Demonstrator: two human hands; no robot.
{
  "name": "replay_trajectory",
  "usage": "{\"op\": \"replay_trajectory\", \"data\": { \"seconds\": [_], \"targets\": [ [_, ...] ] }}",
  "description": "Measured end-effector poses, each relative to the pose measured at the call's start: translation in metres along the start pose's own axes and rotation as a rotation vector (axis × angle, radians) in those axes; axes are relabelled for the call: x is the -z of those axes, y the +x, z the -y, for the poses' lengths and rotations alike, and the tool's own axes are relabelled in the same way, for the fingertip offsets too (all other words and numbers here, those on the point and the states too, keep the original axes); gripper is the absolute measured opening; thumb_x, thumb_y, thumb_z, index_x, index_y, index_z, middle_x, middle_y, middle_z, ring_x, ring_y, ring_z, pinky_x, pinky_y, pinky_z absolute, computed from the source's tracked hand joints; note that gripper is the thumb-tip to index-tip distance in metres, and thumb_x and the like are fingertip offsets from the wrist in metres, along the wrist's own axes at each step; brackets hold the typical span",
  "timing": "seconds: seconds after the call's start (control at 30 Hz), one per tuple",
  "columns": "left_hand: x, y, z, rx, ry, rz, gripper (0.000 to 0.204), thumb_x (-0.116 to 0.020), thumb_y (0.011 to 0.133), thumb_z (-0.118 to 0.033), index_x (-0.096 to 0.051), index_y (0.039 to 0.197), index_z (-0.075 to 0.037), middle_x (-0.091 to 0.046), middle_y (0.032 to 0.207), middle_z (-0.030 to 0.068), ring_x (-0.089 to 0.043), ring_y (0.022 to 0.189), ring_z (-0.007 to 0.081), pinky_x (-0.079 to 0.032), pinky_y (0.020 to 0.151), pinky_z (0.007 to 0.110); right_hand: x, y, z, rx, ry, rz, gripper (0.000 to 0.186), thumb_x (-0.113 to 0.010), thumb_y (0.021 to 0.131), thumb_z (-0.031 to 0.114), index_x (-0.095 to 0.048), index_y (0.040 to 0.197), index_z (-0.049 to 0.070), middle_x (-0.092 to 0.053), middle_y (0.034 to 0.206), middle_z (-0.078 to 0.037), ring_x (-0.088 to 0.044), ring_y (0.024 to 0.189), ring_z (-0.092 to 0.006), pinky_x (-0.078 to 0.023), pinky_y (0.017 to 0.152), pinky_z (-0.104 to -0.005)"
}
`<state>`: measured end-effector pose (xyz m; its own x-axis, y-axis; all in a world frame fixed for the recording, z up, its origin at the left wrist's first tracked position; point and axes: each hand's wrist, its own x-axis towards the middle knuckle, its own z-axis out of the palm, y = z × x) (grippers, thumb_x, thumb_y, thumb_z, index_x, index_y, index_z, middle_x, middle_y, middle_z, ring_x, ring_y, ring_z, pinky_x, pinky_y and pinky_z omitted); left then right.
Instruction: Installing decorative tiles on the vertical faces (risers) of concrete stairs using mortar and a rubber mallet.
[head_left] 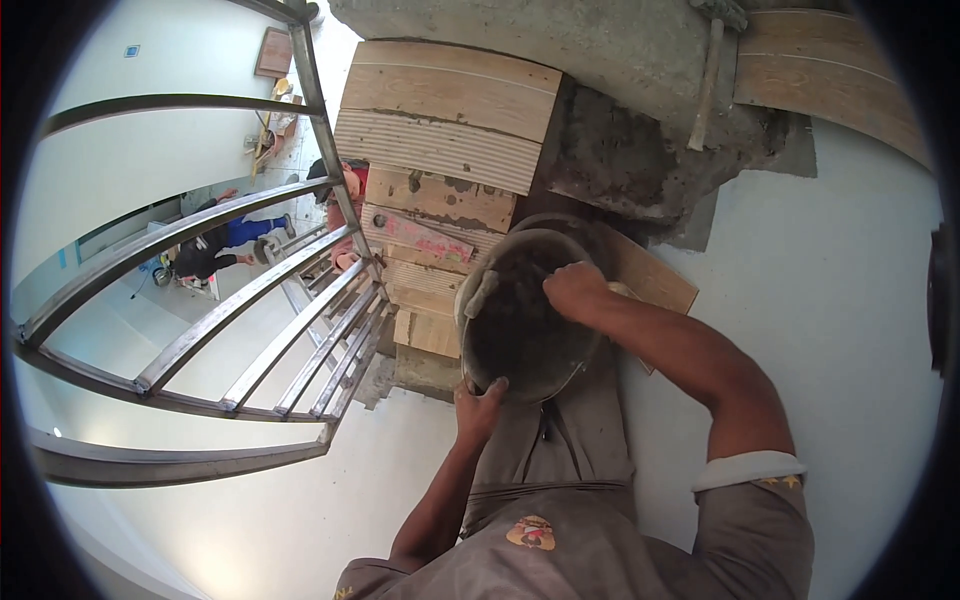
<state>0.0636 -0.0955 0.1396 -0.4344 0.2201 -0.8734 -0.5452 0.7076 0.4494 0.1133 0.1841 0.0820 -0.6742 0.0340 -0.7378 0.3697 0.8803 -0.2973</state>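
A round bucket [467,345] with a mortar-crusted rim is tilted in front of my legs, its inside dark with wet-looking mortar [520,318]. My left hand [482,405] grips the near rim, thumb over the edge. Over the bucket's far right side, my right hand [577,292] is closed in a fist around something I cannot make out; the mortar and shadow hide its lower end. A pale lump of mortar [480,296] clings to the left part of the rim.
Wood-look stair tiles [445,85] descend on the left beside a metal railing [330,180]. A hammer-like tool [708,90] lies on rough concrete [610,40]. A loose tile [655,275] leans behind the bucket. Below, one person [215,240] is near the floor and another [345,200] is by the stairs.
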Motion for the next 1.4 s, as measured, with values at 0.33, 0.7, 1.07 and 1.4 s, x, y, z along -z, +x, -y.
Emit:
{"op": "replay_trajectory", "data": {
  "seconds": [0.33,0.7,1.07,1.4],
  "targets": [
    [-0.010,-0.005,0.002,-0.207,-0.012,0.012,0.038,-0.075,0.087,-0.015,-0.063,0.119,0.003,-0.072,0.104,0.0096,-0.067,0.091,0.0182,-0.054,0.083,0.033,-0.017,-0.038,0.022,-0.099,0.242,0.124,0.022,-0.058,0.087,0.012,-0.076,0.097,0.003,-0.075,0.100,-0.019,-0.074,0.095,-0.0320,-0.059,0.084,-0.0450],
    [0.002,-0.006,-0.005,-0.034,-0.037,0.014,0.040,-0.074,0.087,-0.011,-0.063,0.122,0.005,-0.072,0.112,0.0124,-0.066,0.101,0.0186,-0.050,0.093,0.033,-0.031,-0.046,0.048,0.045,0.352,0.290,0.028,-0.063,0.079,0.012,-0.069,0.104,0.000,-0.073,0.099,-0.025,-0.071,0.098,-0.0400,-0.057,0.085,-0.0502],
    [0.016,0.004,-0.006,-0.262,0.141,-0.090,0.040,-0.074,0.080,-0.008,-0.064,0.118,0.002,-0.071,0.098,0.0123,-0.066,0.090,0.0212,-0.053,0.079,0.035,-0.078,-0.085,0.056,-0.113,0.685,0.189,0.030,-0.062,0.078,0.016,-0.066,0.105,0.004,-0.072,0.100,-0.023,-0.069,0.100,-0.0426,-0.056,0.085,-0.0537],
    [0.054,0.005,-0.013,0.026,-0.118,0.008,0.030,-0.075,0.078,-0.006,-0.066,0.106,-0.003,-0.069,0.095,0.0056,-0.066,0.077,0.0163,-0.057,0.068,0.031,-0.074,-0.181,0.049,-0.406,1.028,-0.090,0.039,-0.063,0.079,0.025,-0.062,0.111,0.001,-0.070,0.091,-0.023,-0.070,0.088,-0.0400,-0.055,0.078,-0.0504]
  ]
}}
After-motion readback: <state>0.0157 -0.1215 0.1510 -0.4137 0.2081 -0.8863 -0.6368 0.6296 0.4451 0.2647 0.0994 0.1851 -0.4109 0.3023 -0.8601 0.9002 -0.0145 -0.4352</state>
